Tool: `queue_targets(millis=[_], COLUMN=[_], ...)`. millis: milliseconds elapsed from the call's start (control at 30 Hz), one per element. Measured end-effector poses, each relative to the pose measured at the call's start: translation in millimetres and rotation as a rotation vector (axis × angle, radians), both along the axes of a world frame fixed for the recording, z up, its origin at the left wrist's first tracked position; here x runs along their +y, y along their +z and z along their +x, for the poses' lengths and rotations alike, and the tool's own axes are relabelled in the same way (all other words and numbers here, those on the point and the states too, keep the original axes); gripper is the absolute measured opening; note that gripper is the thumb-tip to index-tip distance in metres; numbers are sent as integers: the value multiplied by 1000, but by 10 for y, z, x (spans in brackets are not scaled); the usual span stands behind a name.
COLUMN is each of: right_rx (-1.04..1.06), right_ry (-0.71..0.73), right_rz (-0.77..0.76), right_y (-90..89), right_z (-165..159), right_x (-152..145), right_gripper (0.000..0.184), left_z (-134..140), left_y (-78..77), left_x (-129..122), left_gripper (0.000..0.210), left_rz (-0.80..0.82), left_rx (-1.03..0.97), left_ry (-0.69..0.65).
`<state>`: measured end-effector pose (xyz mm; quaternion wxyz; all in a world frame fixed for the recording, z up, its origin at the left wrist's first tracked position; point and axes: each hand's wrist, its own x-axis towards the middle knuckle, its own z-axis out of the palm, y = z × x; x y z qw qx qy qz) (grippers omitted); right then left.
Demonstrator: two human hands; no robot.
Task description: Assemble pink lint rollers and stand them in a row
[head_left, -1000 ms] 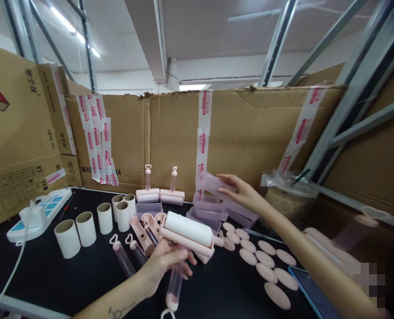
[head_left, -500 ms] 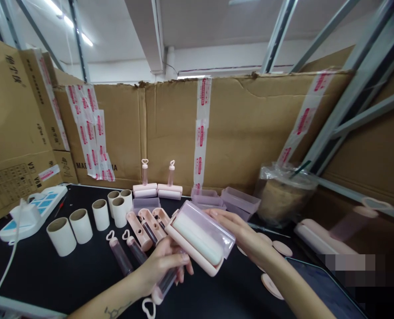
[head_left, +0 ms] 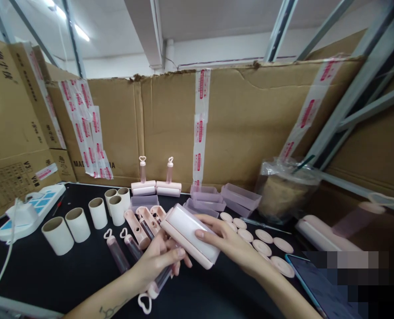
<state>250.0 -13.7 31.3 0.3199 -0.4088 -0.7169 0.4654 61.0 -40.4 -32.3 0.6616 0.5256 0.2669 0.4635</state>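
Observation:
A pale pink lint roller (head_left: 180, 223) with a white roll is held tilted above the black table. My left hand (head_left: 161, 257) is closed around it where the head meets the clear handle (head_left: 161, 281), whose heart-shaped loop (head_left: 145, 304) hangs below. My right hand (head_left: 220, 237) grips the head from the right, its thumb pressing on the see-through cover over the white roll. Left of my hands lie loose clear handles (head_left: 117, 253) with heart loops and pink roller bodies (head_left: 137, 229). Right of them are several pink oval caps (head_left: 262, 247).
White paper-core rolls (head_left: 57, 237) stand at left near a power strip (head_left: 33, 212). At the back are two finished-looking lint rollers (head_left: 169, 188) and purple covers (head_left: 239, 199). A bagged drink cup (head_left: 278, 197) and a phone (head_left: 319, 288) are at right. Cardboard (head_left: 170, 128) walls the back.
The see-through cover, which stuck out to the right of the head, now lies over the roll. My right hand has shifted left, and its thumb has come onto the cover.

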Motion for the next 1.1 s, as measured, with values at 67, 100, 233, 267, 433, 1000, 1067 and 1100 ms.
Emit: queue_targets(millis=[67, 100, 233, 267, 433, 1000, 1067, 1100], right_rx=[-6, -20, -102, -109, -274, -699, -710, -702], right_ry=[4, 13, 36, -1, -192, -36, 3, 13], right_rz=[33, 60, 173, 229, 1012, 1676, 1710, 1713], right_y=[-23, -31, -82, -102, -223, -258, -191, -155], right_z=[-7, -2, 46, 57, -12, -109, -38, -7], right_x=[12, 23, 66, 63, -99, -68, -5, 34], right_gripper=[50, 48, 46, 47, 51, 42, 41, 40], left_z=[-4, -8, -32, -36, -31, -20, -34, -44], left_y=[5, 7, 18, 21, 47, 174, 153, 148], left_x=[-5, -5, 15, 24, 29, -11, 10, 20], left_gripper=[55, 55, 48, 47, 33, 41, 42, 43], left_rz=[-12, -27, -130, -150, -181, -247, -258, -263], left_rx=[-18, -19, -57, -81, -194, -350, -325, -325], left_ry=[6, -5, -97, -108, 35, -25, -4, 0])
